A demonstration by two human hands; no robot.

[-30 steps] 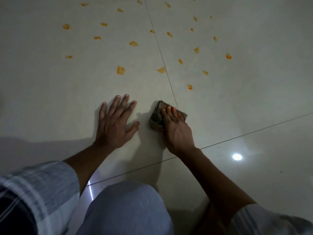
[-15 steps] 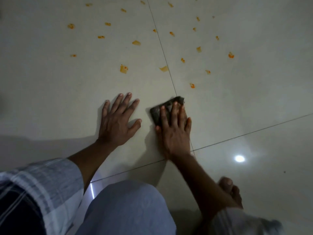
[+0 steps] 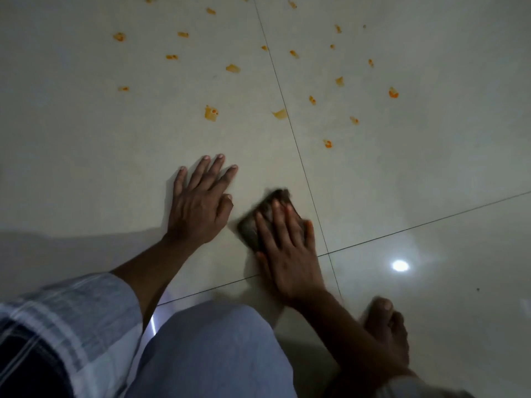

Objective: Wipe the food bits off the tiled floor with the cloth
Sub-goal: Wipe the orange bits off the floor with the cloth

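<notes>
Right hand is flat on the dark cloth, fingers straight and pressing it onto the tiled floor just beside the grout cross. Left hand is palm-down w/ fingers spread next to it, orange food bits scattered further out.

Orange food bits, dark cloth

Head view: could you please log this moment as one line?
right hand presses cloth on floor | left hand flat on tile | food bits unwiped
</notes>
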